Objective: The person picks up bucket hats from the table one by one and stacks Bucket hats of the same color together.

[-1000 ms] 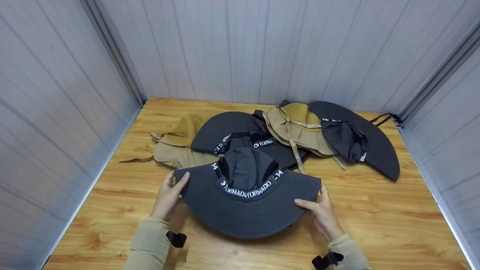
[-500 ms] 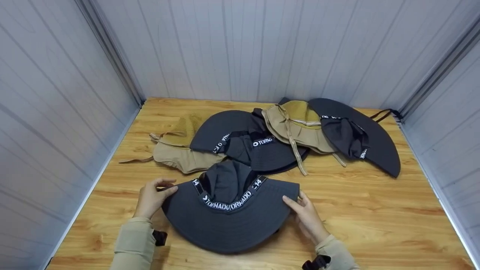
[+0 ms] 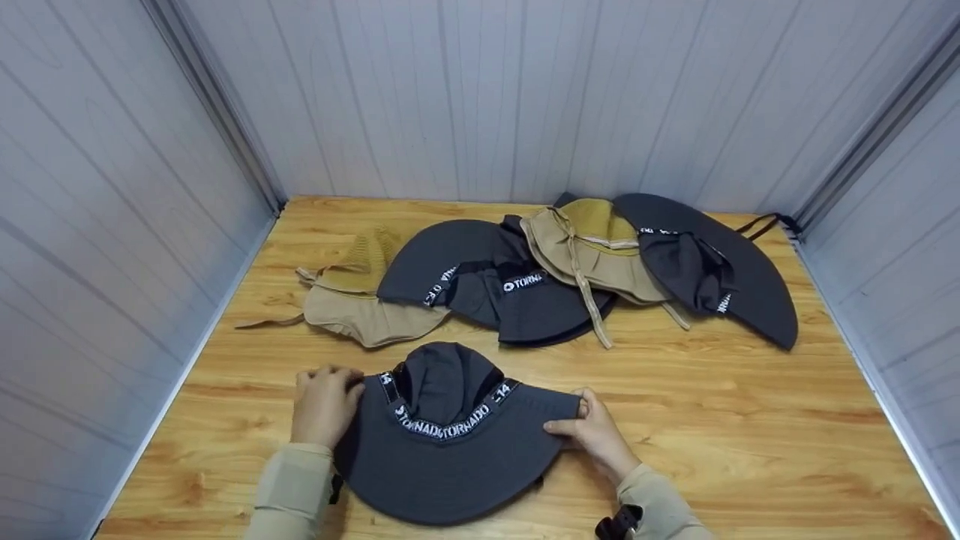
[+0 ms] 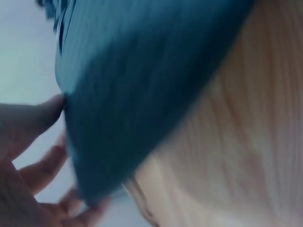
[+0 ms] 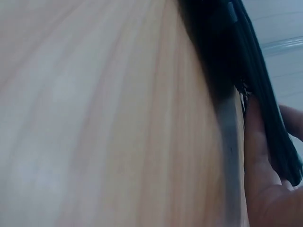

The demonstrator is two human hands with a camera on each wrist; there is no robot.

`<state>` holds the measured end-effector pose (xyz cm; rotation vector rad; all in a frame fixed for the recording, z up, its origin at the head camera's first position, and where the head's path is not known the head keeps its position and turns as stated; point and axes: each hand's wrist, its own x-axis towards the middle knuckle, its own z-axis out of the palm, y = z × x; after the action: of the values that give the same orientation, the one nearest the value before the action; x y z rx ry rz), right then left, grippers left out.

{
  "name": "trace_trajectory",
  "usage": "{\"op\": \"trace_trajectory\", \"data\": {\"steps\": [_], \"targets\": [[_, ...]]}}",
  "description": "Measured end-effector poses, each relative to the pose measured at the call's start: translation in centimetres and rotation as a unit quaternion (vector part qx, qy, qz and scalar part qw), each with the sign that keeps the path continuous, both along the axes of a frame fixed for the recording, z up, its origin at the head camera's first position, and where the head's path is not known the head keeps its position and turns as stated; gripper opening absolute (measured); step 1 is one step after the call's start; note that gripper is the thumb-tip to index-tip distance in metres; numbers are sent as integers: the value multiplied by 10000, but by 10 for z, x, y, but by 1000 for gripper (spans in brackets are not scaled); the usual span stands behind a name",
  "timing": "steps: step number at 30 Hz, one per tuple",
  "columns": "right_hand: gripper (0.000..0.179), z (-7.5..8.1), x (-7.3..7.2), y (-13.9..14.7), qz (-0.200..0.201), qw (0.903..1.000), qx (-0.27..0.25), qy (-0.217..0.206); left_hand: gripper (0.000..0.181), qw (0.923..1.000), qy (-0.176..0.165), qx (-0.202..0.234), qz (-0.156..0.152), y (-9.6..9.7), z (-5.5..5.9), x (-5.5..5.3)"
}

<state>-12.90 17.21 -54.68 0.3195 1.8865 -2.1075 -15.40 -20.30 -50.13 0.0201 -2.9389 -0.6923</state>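
A dark grey wide-brimmed hat with white TORNADO lettering round its crown lies in front of me, its brim folded into a half-moon. At the brim's left corner my left hand pinches the edge; the left wrist view shows thumb and fingers meeting there, somewhat blurred. My right hand grips the right corner, thumb on top and fingers beneath. From the side, the right wrist view shows the brim between thumb and fingers. The underside of the hat is hidden in the head view.
Behind lie overlapping hats: a tan and mustard one at left, dark grey ones in the middle, another tan one, and a dark grey one at right. Pale panel walls enclose the wooden table.
Both hands have drawn the grey hat towards me and leftward, apart from the pile behind. The left hand has turned over the brim corner. The other hats keep their places.
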Motion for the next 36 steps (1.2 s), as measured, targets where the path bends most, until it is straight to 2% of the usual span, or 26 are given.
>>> {"op": "trace_trajectory", "data": {"steps": [1, 3, 5, 7, 9, 12, 15, 20, 28, 36], "targets": [[49, -1, 0, -1, -58, 9999, 152, 21, 28, 9996, -6, -262, -71, 7, -1, 3], [50, -3, -1, -4, -181, 9987, 465, 70, 48, 9971, -280, -654, -278, 22, 0, 8], [51, -4, -2, -6, -281, 9966, 762, 129, 75, 9915, -808, -836, -587, 36, 1, 13], [52, -6, -3, -8, -342, 9947, 964, 129, 101, 9820, -1475, -818, -844, 49, 1, 17], [52, -7, -5, -9, -339, 9941, 1025, 140, 119, 9721, -2020, -740, -939, 58, -1, 19], [52, -8, -7, -9, -327, 9941, 1025, 121, 131, 9610, -2508, -704, -925, 67, -6, 20], [51, -10, -8, -8, -342, 9948, 953, 99, 132, 9581, -2616, -783, -865, 73, -12, 20], [51, -13, -8, -7, -421, 9955, 846, 72, 131, 9596, -2563, -803, -835, 76, -14, 21], [52, -15, -10, -5, -527, 9942, 925, 134, 131, 9595, -2560, -778, -876, 77, -13, 18], [53, -15, -9, -5, -369, 9942, 989, 194, 131, 9555, -2714, -759, -866, 76, -12, 20]]}}
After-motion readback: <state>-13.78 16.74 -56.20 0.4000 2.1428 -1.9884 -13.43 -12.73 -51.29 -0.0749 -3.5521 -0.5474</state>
